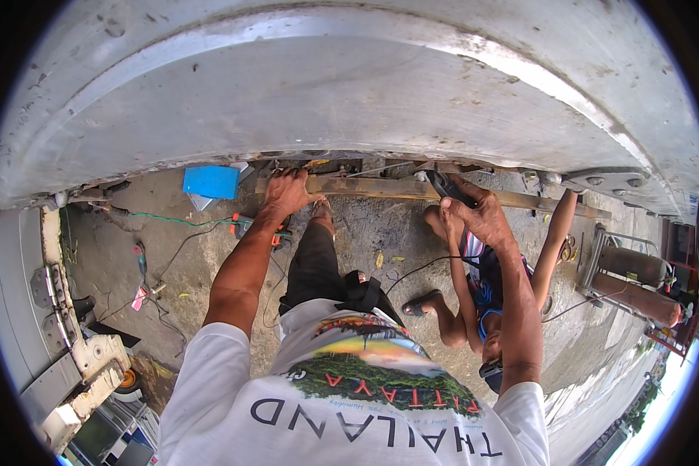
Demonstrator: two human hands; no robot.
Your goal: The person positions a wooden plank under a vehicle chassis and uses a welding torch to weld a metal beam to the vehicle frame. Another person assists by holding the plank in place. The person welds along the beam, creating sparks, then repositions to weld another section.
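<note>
Gripping long, flat, worn bar (365, 186): left hand (287, 192), fingers curled over. Right hand (483, 220): cannot tell finger closure. Scuffed, curved grey panel (342, 93) cropped above.

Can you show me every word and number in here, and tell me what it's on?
White shirt: one large dark word, upside down; clear, but I don't copy out printed words.
Same shirt, above that: smaller red letters over the green part of the printed picture, also upside down.
Same shirt, between those: tiny pale blue print, too small to read fully.
Blue object: no writing I can make out.
</note>
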